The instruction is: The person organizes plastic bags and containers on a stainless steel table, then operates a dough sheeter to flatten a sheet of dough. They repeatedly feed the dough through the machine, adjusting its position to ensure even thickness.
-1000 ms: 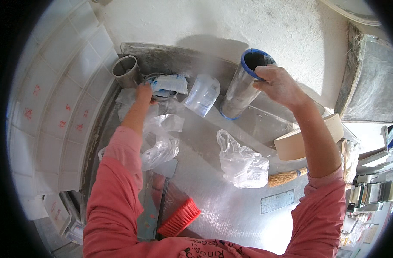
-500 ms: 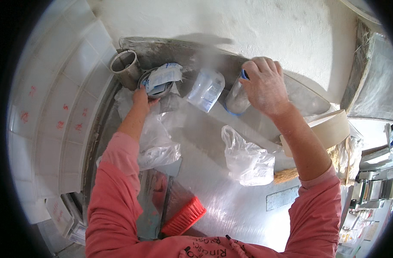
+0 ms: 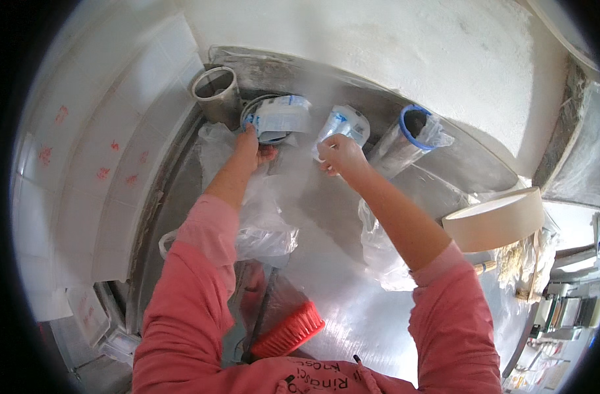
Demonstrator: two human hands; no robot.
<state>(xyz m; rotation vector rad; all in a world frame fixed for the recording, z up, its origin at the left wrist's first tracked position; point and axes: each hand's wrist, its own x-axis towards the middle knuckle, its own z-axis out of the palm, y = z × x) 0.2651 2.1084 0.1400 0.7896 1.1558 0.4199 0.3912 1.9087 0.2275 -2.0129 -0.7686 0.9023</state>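
My left hand (image 3: 251, 148) grips the lower edge of a white and blue plastic packet (image 3: 278, 116) held over a round metal container (image 3: 268, 125). My right hand (image 3: 339, 155) holds a second clear and white plastic bag (image 3: 342, 123) by its lower end, just right of the first packet. A steel tumbler with a blue rim (image 3: 405, 139) leans to the right of my right hand, a bit of clear plastic at its mouth. Both sleeves are pink.
A steel cup (image 3: 217, 92) stands at the back left by the tiled wall. Crumpled clear plastic bags (image 3: 266, 226) lie on the steel counter (image 3: 352, 315). A red brush (image 3: 288, 329) lies near me. A pale round tub (image 3: 495, 220) sits at right.
My right hand left the blue-rimmed tumbler, which now leans alone, and took hold of the clear bag. My left hand kept the packet near the round container.
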